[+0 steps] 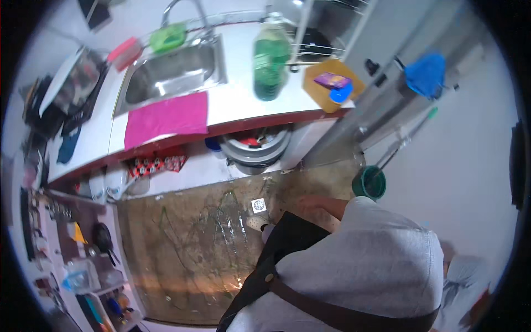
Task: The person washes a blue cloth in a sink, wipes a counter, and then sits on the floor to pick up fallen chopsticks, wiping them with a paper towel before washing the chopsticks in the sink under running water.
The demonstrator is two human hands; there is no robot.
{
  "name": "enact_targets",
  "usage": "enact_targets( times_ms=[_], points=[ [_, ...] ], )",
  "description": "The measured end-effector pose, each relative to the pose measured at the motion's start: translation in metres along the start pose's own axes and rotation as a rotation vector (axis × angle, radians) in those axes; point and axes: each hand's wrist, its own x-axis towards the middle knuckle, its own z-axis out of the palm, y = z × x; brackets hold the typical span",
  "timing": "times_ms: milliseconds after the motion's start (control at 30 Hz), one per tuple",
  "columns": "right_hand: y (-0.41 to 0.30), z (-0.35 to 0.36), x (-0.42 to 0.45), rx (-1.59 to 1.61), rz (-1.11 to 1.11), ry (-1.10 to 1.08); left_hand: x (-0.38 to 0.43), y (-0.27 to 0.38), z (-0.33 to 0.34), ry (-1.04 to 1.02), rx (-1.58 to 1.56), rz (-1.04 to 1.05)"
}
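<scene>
My right hand (pixel 309 203) hangs low over the brown floor (pixel 186 249), blurred, so its fingers cannot be made out. The hand is between a green bucket (pixel 369 182) and a beige clog (pixel 256 223) on my foot. A long-handled tool with a green tip (pixel 408 137) stands tilted in the bucket. My left hand is out of view. Before me, a white counter holds a steel sink (pixel 170 74), a pink cloth (pixel 166 118) along its front edge, and a large bottle of green liquid (pixel 270 62).
A yellow-brown board (pixel 321 97) with a purple packet and a blue item lies at the counter's right end. Under the counter is a round grey container (pixel 255 155). Shelves with pans and containers stand at the left (pixel 124 286). The floor has wet-looking streaks.
</scene>
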Motion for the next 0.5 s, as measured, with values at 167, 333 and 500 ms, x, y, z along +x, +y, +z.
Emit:
enact_targets(
  times_ms=[167, 333, 500],
  points=[
    [0.014, 0.02, -0.109, 0.091, -0.207, 0.317, -0.002, 0.071, -0.061, 0.085, 0.069, 0.209],
    [0.167, 0.102, -0.229, -0.886, 0.051, 0.34, -0.011, 0.082, -0.025, -0.023, 0.201, 0.199],
    [0.178, 0.114, -0.287, 0.263, 0.503, 0.355, -0.021, 0.035, 0.009, -0.16, 0.37, 0.04]
  ],
)
